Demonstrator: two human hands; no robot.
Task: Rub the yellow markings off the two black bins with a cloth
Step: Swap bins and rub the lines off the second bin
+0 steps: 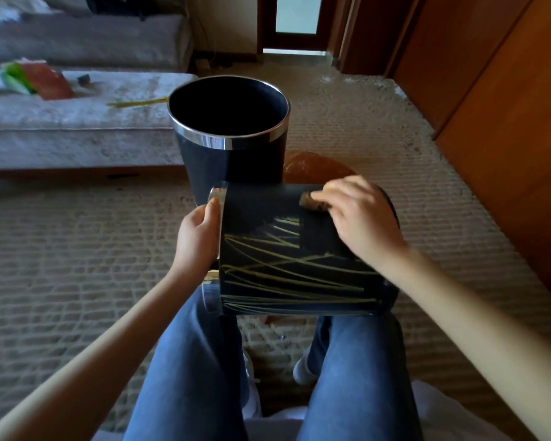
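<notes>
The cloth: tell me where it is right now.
Head view, right of centre: the cloth is pressed by the right hand against the far side of the marked bin lying across the person's legs.

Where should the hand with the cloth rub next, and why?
Probably slide the cloth under the right hand closer to the person, onto the yellow lines. The bin looks plain black around the cloth, while many lines cross it lower down. The left hand grips the rim, so the bin seems steady.
</notes>
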